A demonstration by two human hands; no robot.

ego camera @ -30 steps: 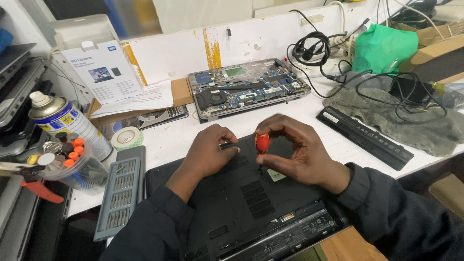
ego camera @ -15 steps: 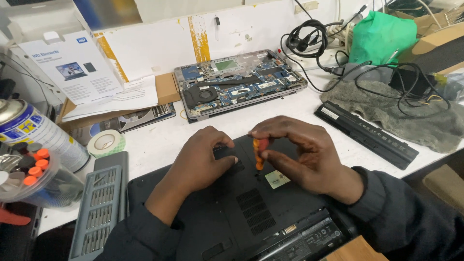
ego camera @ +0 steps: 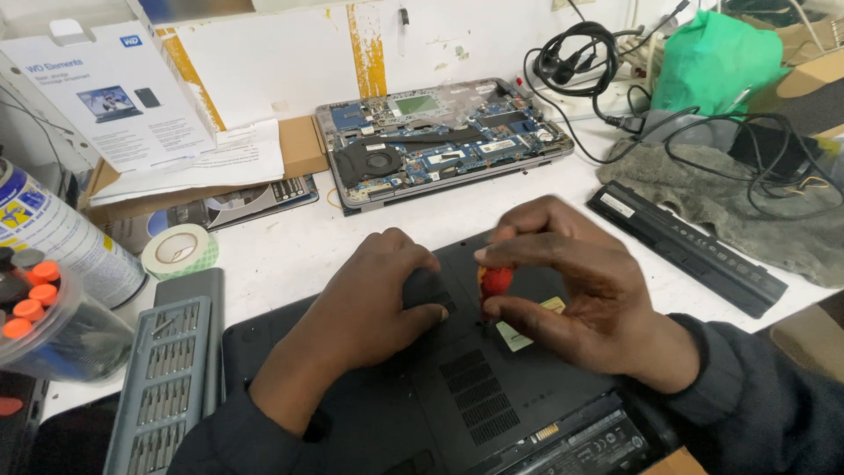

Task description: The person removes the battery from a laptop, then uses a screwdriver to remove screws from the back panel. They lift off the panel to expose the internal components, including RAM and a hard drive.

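On the counter (ego camera: 290,251), the right hand (ego camera: 580,299) pinches a red-handled screwdriver (ego camera: 496,281) upright on the upturned black laptop (ego camera: 475,387); the left hand (ego camera: 369,303) presses flat. A tilted tip could strip the screw.

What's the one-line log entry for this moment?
left hand: flat on black laptop base | right hand: pinching red-handled screwdriver upright on base | opened laptop behind

Table: white, scuffed top (ego camera: 290,251).
Near middle: black upturned laptop (ego camera: 492,396).
Far middle: opened laptop with bare circuit board (ego camera: 440,141).
Right: long black battery bar (ego camera: 686,246), grey cloth (ego camera: 730,202).
Left: tape roll (ego camera: 178,250), grey bit tray (ego camera: 167,378).
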